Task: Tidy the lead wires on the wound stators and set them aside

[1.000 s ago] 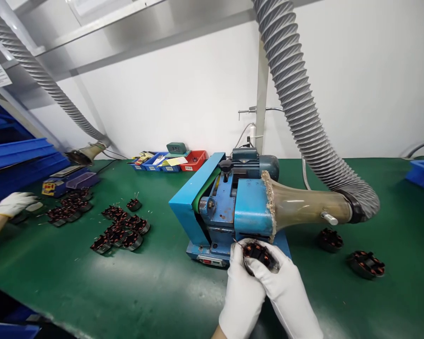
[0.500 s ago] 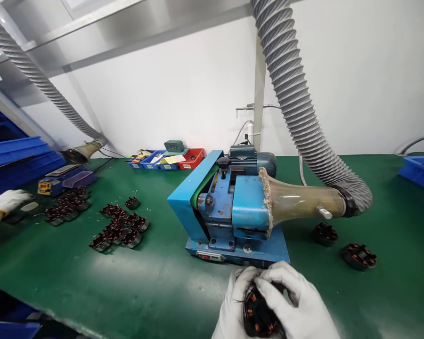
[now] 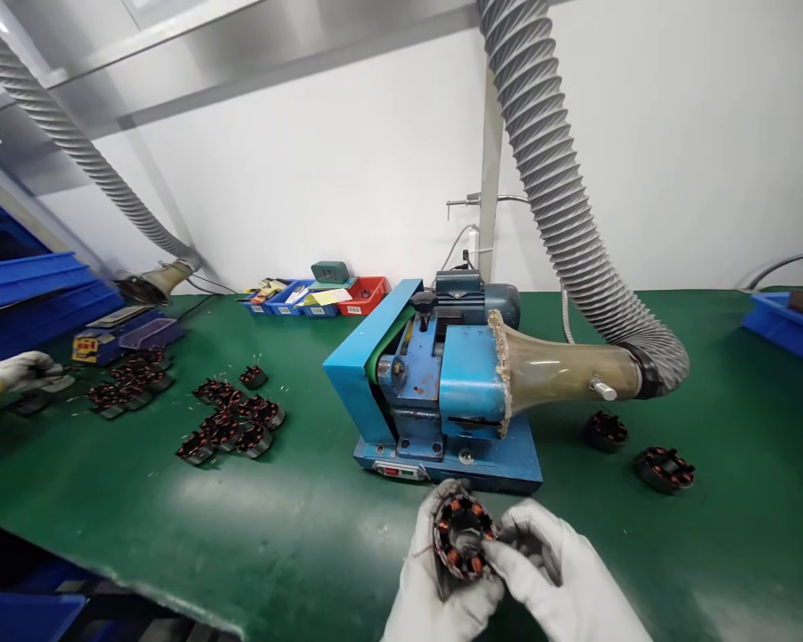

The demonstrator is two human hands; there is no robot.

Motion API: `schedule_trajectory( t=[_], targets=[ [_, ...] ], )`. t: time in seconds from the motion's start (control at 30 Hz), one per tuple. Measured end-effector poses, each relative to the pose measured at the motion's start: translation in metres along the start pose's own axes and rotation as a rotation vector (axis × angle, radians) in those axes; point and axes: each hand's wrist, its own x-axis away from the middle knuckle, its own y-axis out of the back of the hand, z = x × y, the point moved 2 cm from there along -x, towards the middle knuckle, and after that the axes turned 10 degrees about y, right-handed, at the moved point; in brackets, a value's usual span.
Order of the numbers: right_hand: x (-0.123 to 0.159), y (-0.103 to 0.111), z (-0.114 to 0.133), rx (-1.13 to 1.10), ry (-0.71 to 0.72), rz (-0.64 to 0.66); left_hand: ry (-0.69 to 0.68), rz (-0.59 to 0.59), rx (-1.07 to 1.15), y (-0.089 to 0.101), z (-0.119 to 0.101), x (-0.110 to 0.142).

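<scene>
Both my hands wear white gloves and meet at the bottom centre of the view. My left hand point(image 3: 434, 593) grips a round black stator with copper coils point(image 3: 463, 538), its open face turned toward me. My right hand point(image 3: 554, 580) closes on the stator's right edge with thumb and fingers. Thin wire ends stick out at the stator's left. Just behind it stands a blue belt machine point(image 3: 434, 383) with a clear suction funnel point(image 3: 562, 370).
Two more stators point(image 3: 606, 430) point(image 3: 664, 468) lie on the green mat at right. Several stators point(image 3: 231, 423) are scattered at left. A co-worker's gloved hand point(image 3: 17, 370) rests far left. Blue bins point(image 3: 786, 321) stand at the right edge; a grey hose point(image 3: 562, 205) hangs overhead.
My hands pulled the stator back from the machine's front and turned it, so its coil face now points at me. The co-worker's hand shifted slightly.
</scene>
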Motion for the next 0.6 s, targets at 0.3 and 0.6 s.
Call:
schedule_trajectory(
  t=[0.3, 0.6],
  targets=[
    [0.003, 0.014, 0.012, -0.780, -0.212, 0.144, 0.072, 0.091, -0.005, -0.003, -0.004, 0.003],
    [-0.016, -0.002, -0.007, -0.695, -0.086, -0.006, 0.270, 0.098, 0.251, -0.011, 0.000, -0.010]
  ],
)
